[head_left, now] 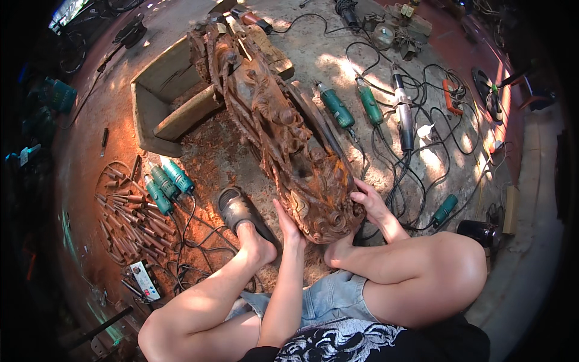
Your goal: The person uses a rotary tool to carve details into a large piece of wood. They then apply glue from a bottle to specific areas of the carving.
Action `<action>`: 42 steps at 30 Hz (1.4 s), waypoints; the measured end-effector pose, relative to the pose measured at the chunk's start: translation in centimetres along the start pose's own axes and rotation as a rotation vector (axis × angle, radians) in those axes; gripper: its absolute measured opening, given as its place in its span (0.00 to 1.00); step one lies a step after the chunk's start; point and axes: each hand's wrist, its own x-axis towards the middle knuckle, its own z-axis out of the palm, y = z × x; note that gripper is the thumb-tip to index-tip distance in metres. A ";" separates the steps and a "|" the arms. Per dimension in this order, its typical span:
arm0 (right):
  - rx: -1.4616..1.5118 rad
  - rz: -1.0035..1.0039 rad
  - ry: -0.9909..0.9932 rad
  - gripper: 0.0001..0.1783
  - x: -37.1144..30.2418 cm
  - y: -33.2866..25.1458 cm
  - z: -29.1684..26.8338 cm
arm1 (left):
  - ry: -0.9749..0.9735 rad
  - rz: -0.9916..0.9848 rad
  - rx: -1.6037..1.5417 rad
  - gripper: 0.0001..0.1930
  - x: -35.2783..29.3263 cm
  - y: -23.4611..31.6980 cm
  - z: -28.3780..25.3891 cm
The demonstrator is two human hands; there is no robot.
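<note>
A long, reddish-brown wood carving (280,120) with deep swirls and openings stretches from between my feet to the wooden box frame. Its far end leans on wood there. My left hand (288,224) lies along the left side of the near end, fingers pointing forward and partly hidden beneath the edge. On the opposite side, my right hand (371,202) grips the rim, its thumb on top and the other fingers against the side. Together the two hands hold the near end. Neither hand has a tool in it.
A box-like wooden frame (148,114) stands behind the carving. Several carving chisels (136,220) are heaped at left beside green rotary tools (163,184). More green power tools (338,107), a grey-black grinder (403,114) and tangled cables (398,181) cover the right. Reddish wood dust spreads across the floor.
</note>
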 end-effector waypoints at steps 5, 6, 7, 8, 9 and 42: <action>0.001 -0.063 0.012 0.52 -1.7 -1.4 2.7 | -0.029 -0.027 -0.058 0.36 2.3 0.0 -2.4; 0.009 -0.086 0.012 0.52 -1.6 -1.1 2.7 | 0.008 -0.024 -0.079 0.33 2.0 0.1 -1.6; 0.002 -0.078 0.019 0.52 -1.6 -0.9 2.6 | 0.004 -0.016 -0.081 0.33 2.5 0.0 -1.7; -0.009 -0.071 0.020 0.52 -1.4 -1.0 2.4 | 0.000 -0.004 -0.088 0.33 2.7 -0.1 -1.9; -0.020 -0.064 0.022 0.52 -1.4 -1.0 2.2 | -0.005 0.008 -0.095 0.33 2.8 -0.3 -2.0; -0.126 0.092 -0.153 0.50 -3.4 -0.8 7.4 | -0.035 -0.287 -0.210 0.24 6.4 4.2 -11.5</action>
